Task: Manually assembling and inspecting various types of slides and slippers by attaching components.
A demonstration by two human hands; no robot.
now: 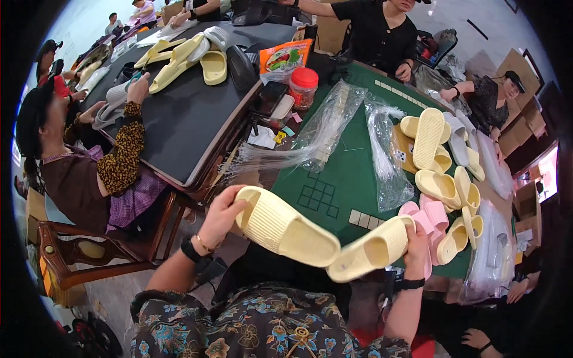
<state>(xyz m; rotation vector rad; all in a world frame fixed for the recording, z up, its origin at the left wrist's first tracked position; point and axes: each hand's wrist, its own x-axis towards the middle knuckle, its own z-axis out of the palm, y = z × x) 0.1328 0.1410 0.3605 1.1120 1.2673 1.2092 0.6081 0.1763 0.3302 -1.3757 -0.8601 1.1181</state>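
Observation:
My left hand (222, 216) is closed on the toe end of a pale yellow slide slipper (268, 221), whose ribbed strap faces up. In my right hand (416, 247) is a second pale yellow slipper (358, 256), gripped at its strap end. The two slippers slant toward each other, and their heels meet or overlap in front of my body, at the near edge of the green table. Beside my right hand lies a pair of pink slippers (434, 213) on the table.
Several yellow slippers (431, 137) and clear plastic bags (492, 250) crowd the right side of the green table (298, 185). Bundles of clear plastic ties (382, 143) lie across it. A red-lidded jar (303, 88) stands at the back left. At the dark table (179, 125), a person handles a grey slipper.

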